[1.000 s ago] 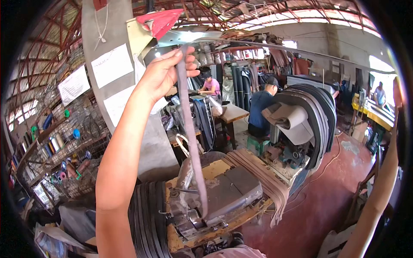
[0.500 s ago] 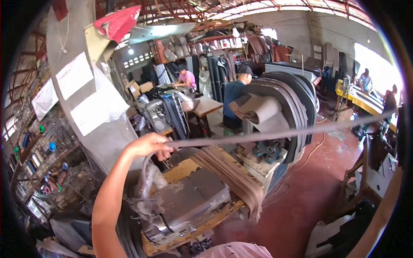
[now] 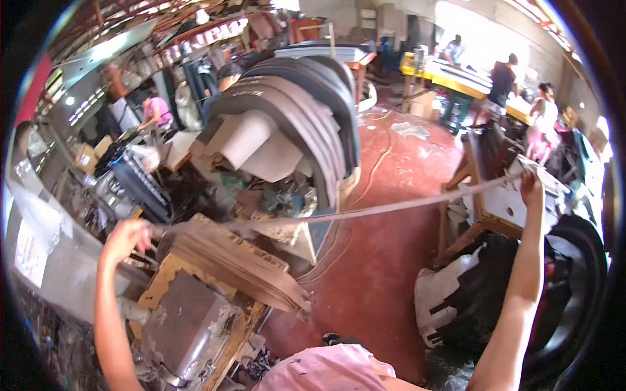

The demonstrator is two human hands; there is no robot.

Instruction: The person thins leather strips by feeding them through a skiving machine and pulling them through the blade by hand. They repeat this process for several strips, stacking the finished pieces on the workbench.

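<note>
A long, narrow grey-brown strip [image 3: 391, 207], like leather or similar sheet material, stretches across the view between my two hands. My left hand [image 3: 125, 241] is closed on its left end, above the corner of a wooden-topped bench. My right hand [image 3: 533, 188] grips the other end, out at arm's length on the right. The strip sags slightly in the middle. Below my left hand lies a bundle of similar brown strips [image 3: 231, 260], draped over the bench edge. A machine with a worn flat metal cover [image 3: 182, 319] stands in front of it.
Large curved sheets [image 3: 293, 111] are heaped on a stand ahead. A cable [image 3: 380, 159] runs over the red floor [image 3: 372, 280]. Right of it are a wooden frame [image 3: 479, 202] and a pile of black material [image 3: 486, 280]. Several people work near a yellow table [image 3: 450, 77].
My view has swung right and down, bringing my right hand and the strip's right end into sight. The strip stays stretched between my hands.
</note>
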